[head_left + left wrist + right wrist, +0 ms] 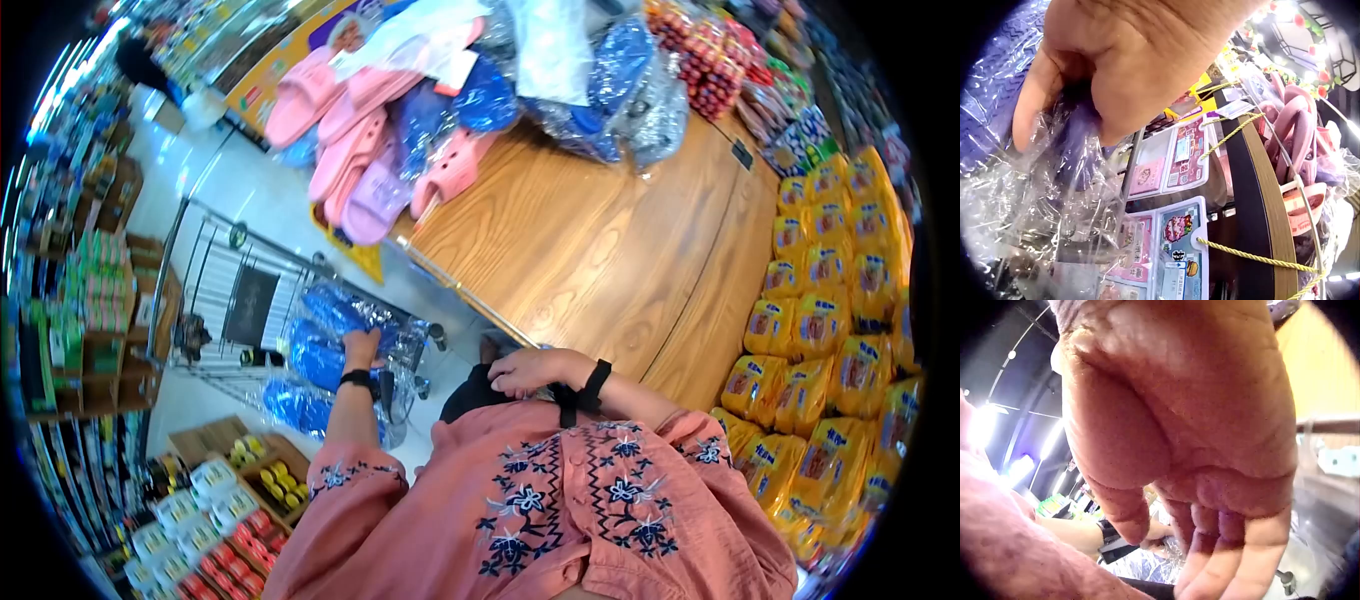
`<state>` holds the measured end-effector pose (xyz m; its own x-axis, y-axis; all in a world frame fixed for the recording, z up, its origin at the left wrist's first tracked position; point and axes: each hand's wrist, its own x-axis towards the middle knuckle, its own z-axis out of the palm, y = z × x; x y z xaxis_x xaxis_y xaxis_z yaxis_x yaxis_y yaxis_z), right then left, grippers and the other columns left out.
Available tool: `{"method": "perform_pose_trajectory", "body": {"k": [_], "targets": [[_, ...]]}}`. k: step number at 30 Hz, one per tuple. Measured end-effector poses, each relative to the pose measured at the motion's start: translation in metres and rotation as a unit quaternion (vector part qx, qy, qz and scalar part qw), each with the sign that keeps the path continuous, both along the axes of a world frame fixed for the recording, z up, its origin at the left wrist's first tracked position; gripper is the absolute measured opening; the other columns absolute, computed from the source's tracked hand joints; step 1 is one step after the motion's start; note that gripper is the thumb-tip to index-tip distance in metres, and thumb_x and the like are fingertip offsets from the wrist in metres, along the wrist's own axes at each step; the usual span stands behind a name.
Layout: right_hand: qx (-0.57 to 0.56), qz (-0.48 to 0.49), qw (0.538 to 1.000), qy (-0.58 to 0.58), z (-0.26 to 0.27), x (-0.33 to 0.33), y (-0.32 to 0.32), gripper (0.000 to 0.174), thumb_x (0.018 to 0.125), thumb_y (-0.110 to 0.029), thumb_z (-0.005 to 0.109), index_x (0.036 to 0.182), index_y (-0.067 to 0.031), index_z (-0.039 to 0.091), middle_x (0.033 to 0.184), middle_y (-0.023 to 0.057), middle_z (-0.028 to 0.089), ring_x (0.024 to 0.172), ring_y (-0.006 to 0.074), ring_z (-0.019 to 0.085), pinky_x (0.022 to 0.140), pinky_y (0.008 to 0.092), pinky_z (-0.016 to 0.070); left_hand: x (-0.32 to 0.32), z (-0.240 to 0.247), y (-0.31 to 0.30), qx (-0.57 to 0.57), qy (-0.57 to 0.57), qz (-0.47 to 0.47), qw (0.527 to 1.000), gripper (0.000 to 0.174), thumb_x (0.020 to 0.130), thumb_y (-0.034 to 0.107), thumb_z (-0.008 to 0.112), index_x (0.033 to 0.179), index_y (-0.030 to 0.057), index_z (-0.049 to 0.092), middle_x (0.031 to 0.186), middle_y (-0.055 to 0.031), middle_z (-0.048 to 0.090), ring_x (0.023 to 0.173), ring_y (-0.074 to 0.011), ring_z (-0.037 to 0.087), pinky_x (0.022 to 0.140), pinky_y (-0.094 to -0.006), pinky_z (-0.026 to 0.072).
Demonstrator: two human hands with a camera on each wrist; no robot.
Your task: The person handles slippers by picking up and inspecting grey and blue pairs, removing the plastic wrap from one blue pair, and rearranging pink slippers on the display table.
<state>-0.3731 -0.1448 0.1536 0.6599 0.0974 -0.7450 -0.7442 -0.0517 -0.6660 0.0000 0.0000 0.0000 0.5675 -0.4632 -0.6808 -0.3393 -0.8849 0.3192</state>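
Observation:
My left hand (362,347) grips the clear plastic wrapping (1072,181) of blue slippers (318,355) at the shopping cart (250,300). In the left wrist view, the thumb and fingers of that hand (1129,62) curl into the crinkled film, and blue textured material shows beside them. My right hand (525,373) is held in front of my waist, near the edge of the wooden table. Its palm (1185,419) faces the right wrist camera with the fingers loosely bent and nothing in them.
Pink clogs (350,150) and more bagged blue slippers (590,90) are heaped on the wooden table (600,250). Yellow packs (800,330) are stacked along its right side. Shelves (90,300) line the left, with boxed goods (210,510) at lower left.

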Motion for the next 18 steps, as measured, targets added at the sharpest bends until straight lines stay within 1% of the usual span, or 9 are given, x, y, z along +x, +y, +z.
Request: {"method": "perform_pose_trajectory", "body": {"k": [1,2,3,6,9,11,14,15,18], "targets": [[0.019,-0.023,0.999,-0.016,0.004,-0.002,0.007,0.052,0.100,-0.039,0.056,0.139,-0.0034,0.057,0.100,0.0121,0.071,0.084,0.0194,0.069,0.074,0.0316,0.0589,0.001,-0.003,0.010,-0.014,0.010,-0.025,1.000,0.061,0.093,0.048,0.056,0.104,-0.0107,0.067,0.086,-0.0257,0.073,0.081,-0.0336,0.075,0.097,-0.0384,0.0513],[0.037,-0.045,0.998,-0.033,0.006,-0.003,0.013,0.053,0.101,-0.037,0.055,0.138,-0.0005,0.056,0.101,0.0121,0.071,0.085,0.0198,0.069,0.074,0.0325,0.0588,0.002,-0.006,0.019,-0.048,0.023,-0.038,0.998,0.059,0.093,0.044,0.058,0.100,-0.0137,0.065,0.083,-0.0264,0.071,0.078,-0.0363,0.074,0.089,-0.0423,0.0553],[0.019,-0.064,0.996,-0.061,0.012,-0.003,-0.030,0.053,0.101,-0.037,0.055,0.138,0.0000,0.056,0.101,0.0119,0.070,0.085,0.0199,0.069,0.074,0.0325,0.0587,0.022,-0.037,0.001,-0.083,0.015,-0.034,0.996,0.056,0.092,0.040,0.059,0.097,-0.0155,0.063,0.080,-0.0267,0.069,0.074,-0.0381,0.073,0.080,-0.0449,0.0578],[0.057,-0.134,0.985,-0.095,0.016,-0.015,-0.033,0.053,0.101,-0.037,0.054,0.138,0.0003,0.056,0.100,0.0107,0.069,0.087,0.0195,0.068,0.076,0.0321,0.0580,0.070,-0.136,0.000,-0.142,0.020,0.010,0.990,0.047,0.088,0.029,0.064,0.093,-0.0176,0.060,0.078,-0.0275,0.064,0.068,-0.0405,0.070,0.052,-0.0485,0.0601],[0.073,-0.195,0.972,-0.110,0.042,-0.023,-0.051,0.052,0.104,-0.037,0.053,0.142,-0.0011,0.051,0.107,0.0102,0.068,0.091,0.0164,0.066,0.082,0.0302,0.0559,0.037,-0.061,-0.019,-0.139,0.112,0.124,0.976,0.049,0.087,0.029,0.065,0.102,-0.0175,0.058,0.089,-0.0274,0.064,0.068,-0.0399,0.070,0.050,-0.0482,0.0617],[0.033,-0.259,0.955,-0.142,0.049,-0.031,-0.059,0.051,0.101,-0.039,0.053,0.135,-0.0010,0.057,0.102,0.0099,0.069,0.089,0.0195,0.068,0.078,0.0327,0.0573,0.016,-0.008,-0.031,-0.124,0.148,0.158,0.968,0.052,0.087,0.030,0.066,0.108,-0.0175,0.056,0.095,-0.0272,0.064,0.068,-0.0396,0.070,0.049,-0.0480,0.0627],[0.014,-0.332,0.929,-0.161,0.049,-0.046,-0.074,0.045,0.102,-0.036,0.054,0.130,-0.0022,0.060,0.101,0.0094,0.069,0.088,0.0189,0.068,0.078,0.0329,0.0573,0.016,0.001,-0.035,-0.118,0.161,0.169,0.965,0.057,0.089,0.034,0.066,0.119,-0.0136,0.054,0.099,-0.0259,0.066,0.069,-0.0372,0.071,0.054,-0.0459,0.0647],[0.013,-0.351,0.922,-0.164,0.052,-0.053,-0.076,0.044,0.102,-0.035,0.055,0.130,-0.0023,0.060,0.101,0.0094,0.069,0.088,0.0187,0.068,0.077,0.0327,0.0574,0.009,0.014,-0.034,-0.144,0.168,0.160,0.962,0.054,0.090,0.031,0.066,0.109,-0.0181,0.056,0.093,-0.0275,0.065,0.063,-0.0357,0.069,0.051,-0.0440,0.0629],[0.019,-0.409,0.895,-0.180,0.060,-0.079,-0.081,0.041,0.102,-0.033,0.056,0.129,-0.0025,0.060,0.099,0.0095,0.070,0.087,0.0184,0.068,0.077,0.0321,0.0579,-0.007,0.058,-0.040,-0.128,0.112,0.100,0.980,0.065,0.093,0.043,0.067,0.109,-0.0187,0.058,0.093,-0.0273,0.067,0.065,-0.0345,0.071,0.050,-0.0429,0.0622]]}}
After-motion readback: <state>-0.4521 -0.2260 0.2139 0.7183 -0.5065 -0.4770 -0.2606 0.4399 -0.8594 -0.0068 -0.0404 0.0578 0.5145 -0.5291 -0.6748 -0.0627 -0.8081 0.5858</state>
